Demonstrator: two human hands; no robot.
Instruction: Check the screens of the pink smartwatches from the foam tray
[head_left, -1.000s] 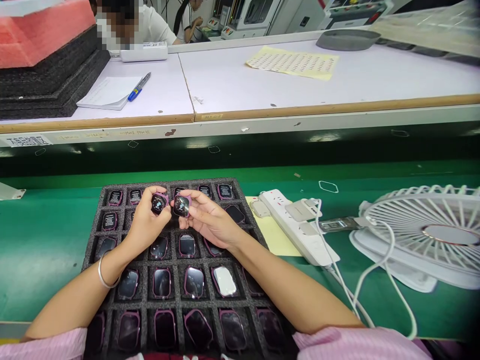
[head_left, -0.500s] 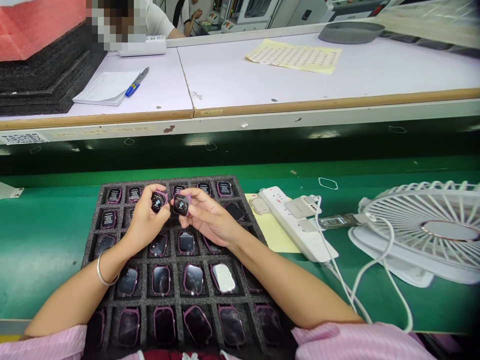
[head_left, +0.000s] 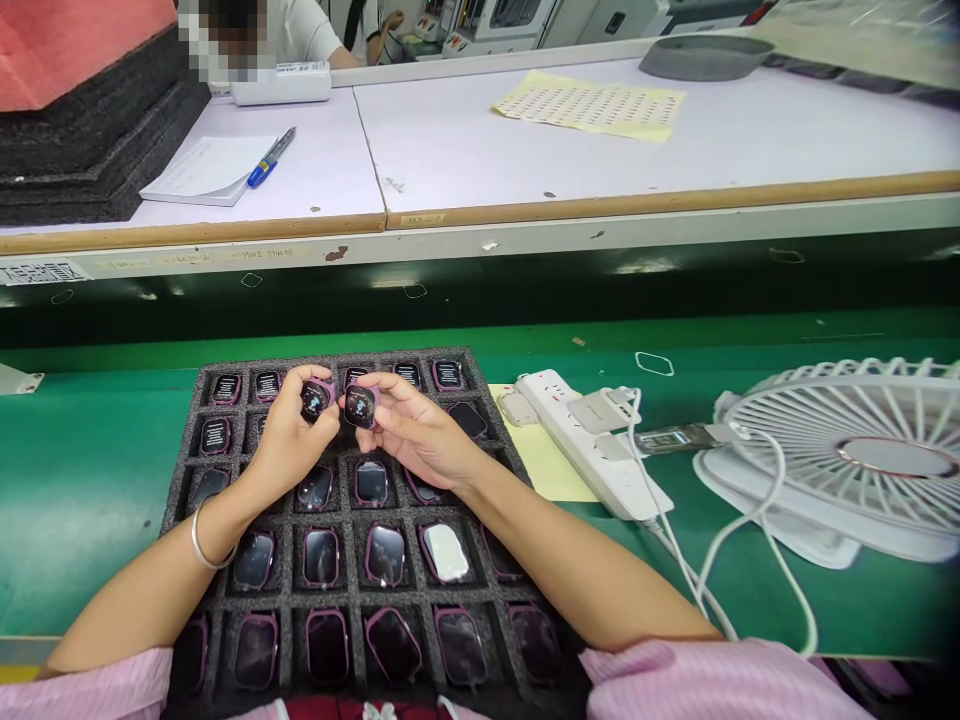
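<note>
A black foam tray (head_left: 180, 470) lies on the green belt in front of me, its cells filled with several purple-rimmed watch bodies. My left hand (head_left: 289, 440) is closed on one watch body (head_left: 316, 399), screen up, above the tray's far rows. My right hand (head_left: 416, 435) pinches a second watch body (head_left: 361, 406) right beside it; the two nearly touch. One cell holds a watch body with a white film (head_left: 445, 551).
A white power strip (head_left: 592, 450) with plugs and cables lies right of the tray on a yellow sheet (head_left: 544, 465). A white fan (head_left: 855, 460) lies flat at the right. Behind, a raised bench holds a notepad with pen (head_left: 217, 165), a label sheet (head_left: 592, 105) and stacked foam (head_left: 90, 130). Another person sits beyond.
Both hands keep their watch bodies held side by side; only the view has shifted slightly, so everything sits a little higher in frame.
</note>
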